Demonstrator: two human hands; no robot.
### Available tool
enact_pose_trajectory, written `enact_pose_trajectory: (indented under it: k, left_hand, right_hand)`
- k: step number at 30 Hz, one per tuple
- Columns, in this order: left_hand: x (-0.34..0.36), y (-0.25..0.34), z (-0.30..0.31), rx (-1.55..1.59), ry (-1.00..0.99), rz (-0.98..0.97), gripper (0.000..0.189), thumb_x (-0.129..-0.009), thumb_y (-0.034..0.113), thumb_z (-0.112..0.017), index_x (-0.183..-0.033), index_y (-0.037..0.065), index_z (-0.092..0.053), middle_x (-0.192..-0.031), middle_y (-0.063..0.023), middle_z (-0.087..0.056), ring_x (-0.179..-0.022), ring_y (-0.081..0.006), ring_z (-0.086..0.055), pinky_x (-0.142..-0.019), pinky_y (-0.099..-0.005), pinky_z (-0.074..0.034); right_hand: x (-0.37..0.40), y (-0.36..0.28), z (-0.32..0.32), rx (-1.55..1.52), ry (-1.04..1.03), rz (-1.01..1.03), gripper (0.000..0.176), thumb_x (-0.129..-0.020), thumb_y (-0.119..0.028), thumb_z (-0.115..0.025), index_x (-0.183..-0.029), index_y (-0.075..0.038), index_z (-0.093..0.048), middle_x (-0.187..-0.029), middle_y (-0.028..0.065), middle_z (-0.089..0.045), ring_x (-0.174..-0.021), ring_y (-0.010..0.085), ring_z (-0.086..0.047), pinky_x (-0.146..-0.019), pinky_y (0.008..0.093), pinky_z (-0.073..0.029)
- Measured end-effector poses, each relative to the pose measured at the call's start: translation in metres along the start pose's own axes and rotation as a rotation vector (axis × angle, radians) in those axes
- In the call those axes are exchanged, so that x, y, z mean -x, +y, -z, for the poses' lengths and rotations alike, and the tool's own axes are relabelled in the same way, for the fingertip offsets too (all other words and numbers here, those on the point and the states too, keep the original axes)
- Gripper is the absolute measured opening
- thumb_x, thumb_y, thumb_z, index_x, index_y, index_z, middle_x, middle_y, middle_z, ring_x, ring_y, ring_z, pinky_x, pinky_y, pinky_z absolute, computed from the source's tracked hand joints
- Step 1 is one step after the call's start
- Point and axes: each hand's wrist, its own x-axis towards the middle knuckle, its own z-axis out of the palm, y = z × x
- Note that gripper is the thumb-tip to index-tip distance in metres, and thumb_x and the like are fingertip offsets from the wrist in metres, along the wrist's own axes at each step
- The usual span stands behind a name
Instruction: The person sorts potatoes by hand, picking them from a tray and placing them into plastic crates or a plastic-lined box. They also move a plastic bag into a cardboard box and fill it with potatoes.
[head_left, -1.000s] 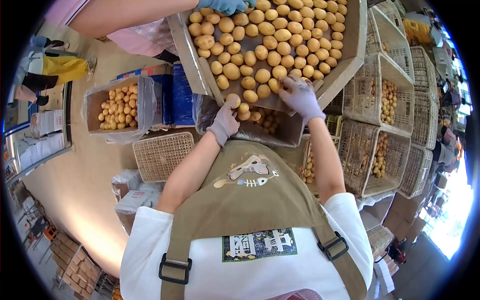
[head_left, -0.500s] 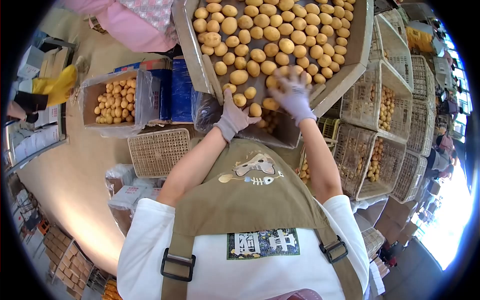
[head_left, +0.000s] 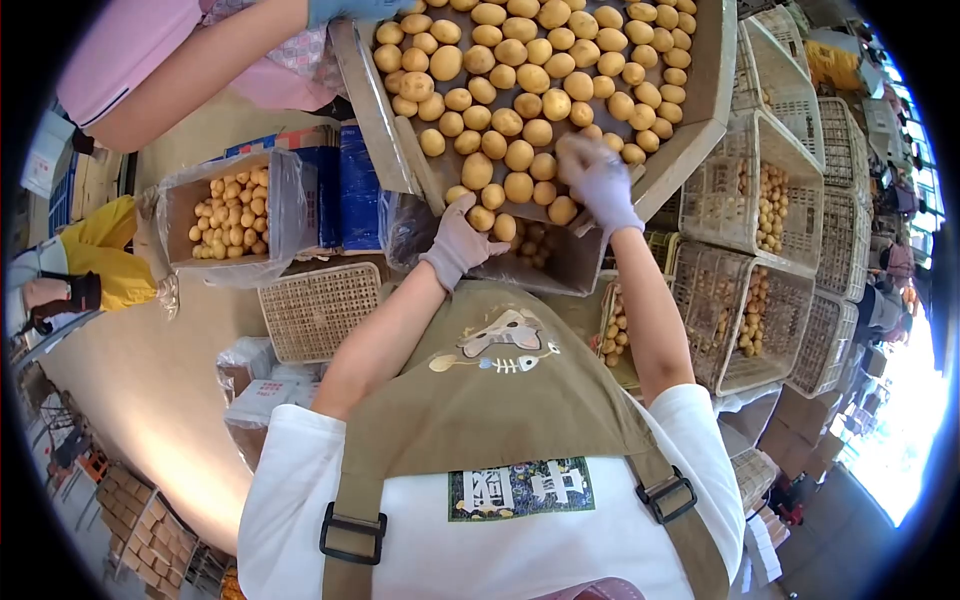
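Observation:
Many round yellow-brown potatoes (head_left: pixel 533 77) lie on a tray with raised edges (head_left: pixel 690 165). At the tray's near opening, my left hand (head_left: pixel 462 240), in a pale glove, has its fingers apart beside several potatoes. My right hand (head_left: pixel 598 180), gloved too, is over the potatoes near the right side of the opening; its fingers are blurred, and I cannot tell what they hold. Below the opening, between my hands, is a lined box (head_left: pixel 565 268) with potatoes inside.
A lined box of potatoes (head_left: pixel 290 205) stands at the left, above an upturned crate (head_left: pixel 320 310). Plastic crates (head_left: pixel 790 330) with potatoes are stacked at the right. A co-worker's blue-gloved hand (head_left: pixel 350 10) reaches over the tray's top left edge.
The co-worker's arm has come in at the top left. Potatoes have shifted toward the opening. My right hand has moved slightly right and down, and my left hand has moved slightly down.

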Motion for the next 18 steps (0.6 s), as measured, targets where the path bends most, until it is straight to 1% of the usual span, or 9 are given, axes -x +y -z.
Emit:
enact_pose_trajectory:
  k: [2,5,7,8,10,12,14,16,18]
  left_hand:
    - [0.004,0.001,-0.010,0.033,0.093,-0.024,0.059,-0.099,0.051,-0.045,-0.150,0.023,-0.034,-0.155,-0.0032,-0.037,-0.144,-0.0333,-0.031,-0.112,-0.0725,-0.010]
    - [0.017,0.006,-0.027,0.013,0.136,-0.070,0.057,-0.097,0.044,-0.048,-0.147,0.020,-0.037,-0.151,-0.0061,-0.041,-0.141,-0.0305,-0.036,-0.113,-0.0652,-0.020]
    - [0.015,0.001,-0.024,-0.119,0.206,-0.146,0.058,-0.094,0.041,-0.053,-0.145,0.017,-0.041,-0.142,-0.0099,-0.050,-0.134,-0.0282,-0.046,-0.107,-0.0616,-0.033]
    - [0.008,-0.001,-0.012,-0.207,0.179,-0.201,0.053,-0.093,0.033,-0.055,-0.141,0.014,-0.043,-0.134,-0.0093,-0.052,-0.127,-0.0270,-0.049,-0.103,-0.0535,-0.037]
    - [-0.012,-0.005,0.029,-0.393,0.126,-0.303,0.046,-0.090,0.016,-0.059,-0.134,0.009,-0.047,-0.119,-0.0081,-0.057,-0.114,-0.0244,-0.054,-0.093,-0.0374,-0.045]
    - [-0.018,-0.006,0.036,-0.463,0.096,-0.314,0.042,-0.090,0.010,-0.060,-0.130,0.007,-0.050,-0.113,-0.0074,-0.059,-0.108,-0.0226,-0.057,-0.092,-0.0320,-0.049]
    - [-0.020,-0.005,0.028,-0.253,0.143,-0.202,0.043,-0.091,0.020,-0.062,-0.132,0.012,-0.051,-0.122,-0.0063,-0.059,-0.115,-0.0217,-0.055,-0.102,-0.0414,-0.042]
    - [-0.017,-0.001,0.014,-0.002,0.182,-0.129,0.048,-0.092,0.034,-0.063,-0.135,0.017,-0.050,-0.133,-0.0047,-0.055,-0.125,-0.0223,-0.050,-0.111,-0.0511,-0.034]
    - [-0.004,0.004,-0.006,0.131,0.138,-0.111,0.056,-0.091,0.047,-0.062,-0.138,0.020,-0.048,-0.142,-0.0031,-0.050,-0.134,-0.0240,-0.044,-0.115,-0.0570,-0.026]
  right_hand:
    - [-0.005,-0.010,0.001,0.124,0.466,0.092,0.050,-0.086,-0.047,-0.062,-0.134,-0.031,-0.061,-0.160,0.0210,-0.027,-0.146,0.0458,-0.026,-0.113,0.0542,-0.033]
    - [0.002,-0.038,-0.022,0.430,0.076,-0.055,0.073,-0.082,-0.054,-0.066,-0.149,-0.041,-0.039,-0.164,0.0232,-0.007,-0.149,0.0504,-0.007,-0.108,0.0746,-0.018]
    - [0.009,-0.020,-0.021,0.427,0.060,0.107,0.066,-0.081,-0.053,-0.066,-0.143,-0.040,-0.049,-0.164,0.0215,-0.013,-0.150,0.0482,-0.010,-0.111,0.0701,-0.021]
    - [0.010,-0.003,-0.017,0.411,0.042,0.197,0.063,-0.081,-0.053,-0.066,-0.141,-0.039,-0.052,-0.164,0.0208,-0.015,-0.150,0.0475,-0.011,-0.111,0.0693,-0.022]
    - [-0.013,0.033,-0.010,0.139,-0.013,0.178,0.059,-0.082,-0.052,-0.066,-0.138,-0.038,-0.056,-0.164,0.0183,-0.017,-0.150,0.0467,-0.014,-0.112,0.0676,-0.023]
    - [-0.017,0.009,-0.011,0.088,0.073,0.044,0.066,-0.082,-0.054,-0.064,-0.144,-0.036,-0.050,-0.164,0.0166,-0.019,-0.149,0.0463,-0.018,-0.110,0.0719,-0.021]
    - [0.003,-0.034,-0.030,0.533,0.080,0.010,0.071,-0.081,-0.054,-0.064,-0.147,-0.034,-0.046,-0.164,0.0159,-0.020,-0.148,0.0459,-0.019,-0.109,0.0739,-0.020]
    - [0.017,-0.027,-0.040,0.510,-0.022,0.178,0.072,-0.080,-0.053,-0.065,-0.148,-0.037,-0.044,-0.163,0.0155,-0.023,-0.149,0.0433,-0.021,-0.113,0.0723,-0.008]
    - [0.019,-0.015,-0.017,0.496,-0.134,0.222,0.065,-0.081,-0.051,-0.064,-0.143,-0.035,-0.053,-0.160,0.0142,-0.031,-0.148,0.0375,-0.026,-0.114,0.0701,-0.008]
